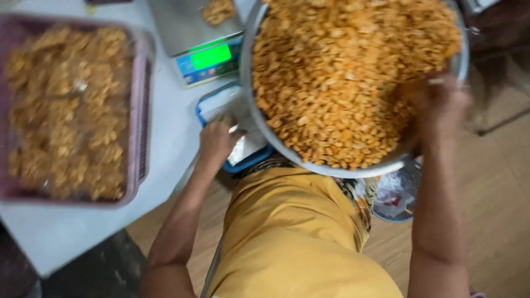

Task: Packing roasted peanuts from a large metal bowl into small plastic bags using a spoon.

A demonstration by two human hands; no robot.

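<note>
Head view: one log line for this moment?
left hand: on clear bags in blue tray | right hand: in orange snacks, round metal basin | green-lit scale behind

My right hand (441,107) blurs against the metal bowl (249,83), fingers unreadable; bowl's top is cropped; blue tray (251,160) mostly hidden beneath it.

Bare table (171,118) strip — crate (141,110), scale (207,58)

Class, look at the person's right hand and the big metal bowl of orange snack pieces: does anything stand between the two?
Nothing visible does. The right hand is already at the rim of the metal bowl, among the snack pieces. The left hand rests apart, on the blue tray beside the scale.
</note>
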